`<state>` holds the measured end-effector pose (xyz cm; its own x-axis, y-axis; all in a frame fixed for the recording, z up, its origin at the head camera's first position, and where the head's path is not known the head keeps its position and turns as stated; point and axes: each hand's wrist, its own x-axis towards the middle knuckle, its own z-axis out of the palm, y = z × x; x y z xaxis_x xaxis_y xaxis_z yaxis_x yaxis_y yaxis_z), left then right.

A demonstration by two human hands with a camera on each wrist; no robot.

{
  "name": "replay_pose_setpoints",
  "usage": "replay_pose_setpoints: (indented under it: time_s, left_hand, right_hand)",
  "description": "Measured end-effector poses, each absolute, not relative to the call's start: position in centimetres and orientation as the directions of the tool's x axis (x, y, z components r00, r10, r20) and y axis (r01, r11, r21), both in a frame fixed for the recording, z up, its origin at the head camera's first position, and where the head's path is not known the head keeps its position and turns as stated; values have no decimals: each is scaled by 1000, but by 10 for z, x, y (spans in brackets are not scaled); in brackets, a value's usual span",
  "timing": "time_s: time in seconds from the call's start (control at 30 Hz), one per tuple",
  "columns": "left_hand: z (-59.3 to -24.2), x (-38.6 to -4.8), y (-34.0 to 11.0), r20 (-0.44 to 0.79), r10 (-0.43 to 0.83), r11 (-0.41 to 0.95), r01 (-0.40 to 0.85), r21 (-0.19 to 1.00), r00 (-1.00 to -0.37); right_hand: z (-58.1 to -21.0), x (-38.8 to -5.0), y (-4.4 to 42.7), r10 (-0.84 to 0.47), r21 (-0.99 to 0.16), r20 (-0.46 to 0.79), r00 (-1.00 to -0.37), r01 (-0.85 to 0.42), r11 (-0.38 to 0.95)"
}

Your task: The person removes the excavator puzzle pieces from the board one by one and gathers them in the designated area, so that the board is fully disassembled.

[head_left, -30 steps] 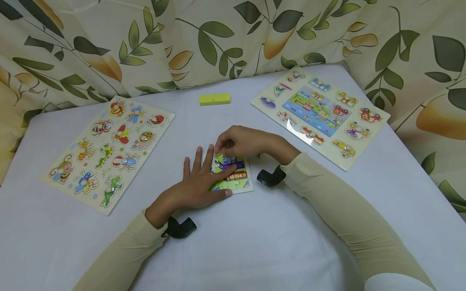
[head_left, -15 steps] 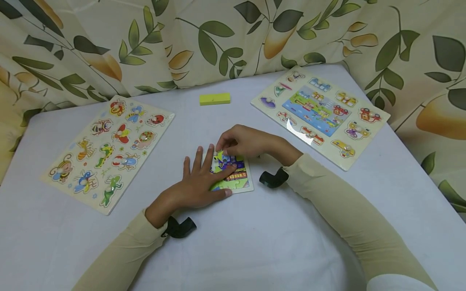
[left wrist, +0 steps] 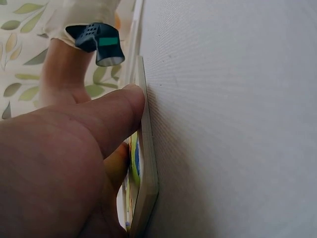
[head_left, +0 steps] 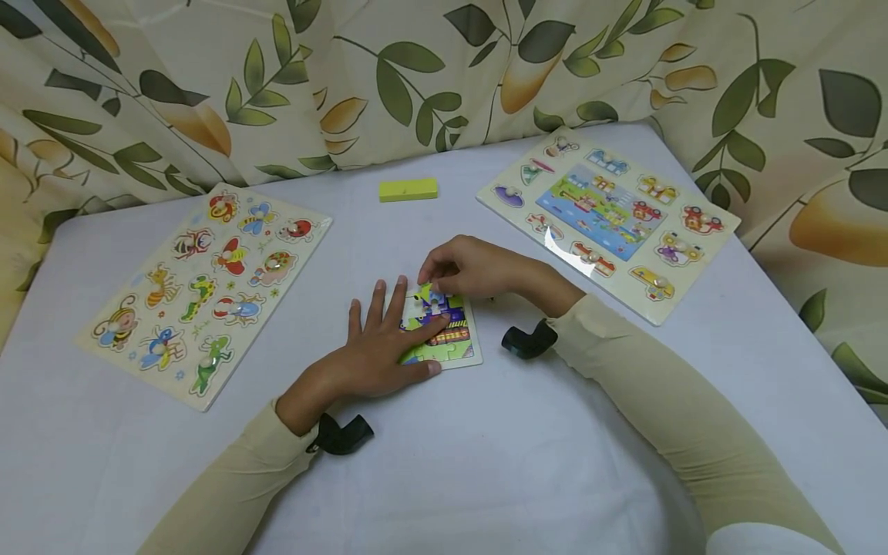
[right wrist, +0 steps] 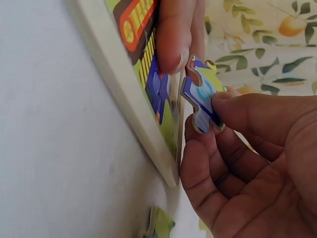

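A small jigsaw puzzle board with a pale rim and a colourful vehicle picture lies mid-table. My left hand rests on it with fingers spread, its thumb against the near edge. Between thumb and fingertips, my right hand pinches a jigsaw piece coloured blue, purple and yellow-green. That piece is tilted just above the board's far part. Near the far left of the board, a pale bare patch shows. Another jigsaw piece lies on the cloth beside the board, mostly hidden in the head view.
At the left lies an insect peg puzzle. A vehicle peg puzzle occupies the back right. A yellow-green block sits at the back, before a leaf-patterned curtain. White cloth covers the table.
My right hand has drawn slightly to the right, lifting and tilting the jigsaw piece from the board. More of the bare patch shows. The left hand has stayed put.
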<state>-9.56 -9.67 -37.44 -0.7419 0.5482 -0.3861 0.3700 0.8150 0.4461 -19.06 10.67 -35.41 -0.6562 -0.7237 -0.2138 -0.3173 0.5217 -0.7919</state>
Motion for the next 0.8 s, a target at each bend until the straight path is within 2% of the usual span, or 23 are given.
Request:
replay_pose_setpoints:
  time_s: [0.8]
  left_hand:
    - [-374, -96, -96, -372, 550, 813, 377, 443, -748]
  right_hand:
    - [-351, -195, 147, -694, -745, -204, -691, -350, 568]
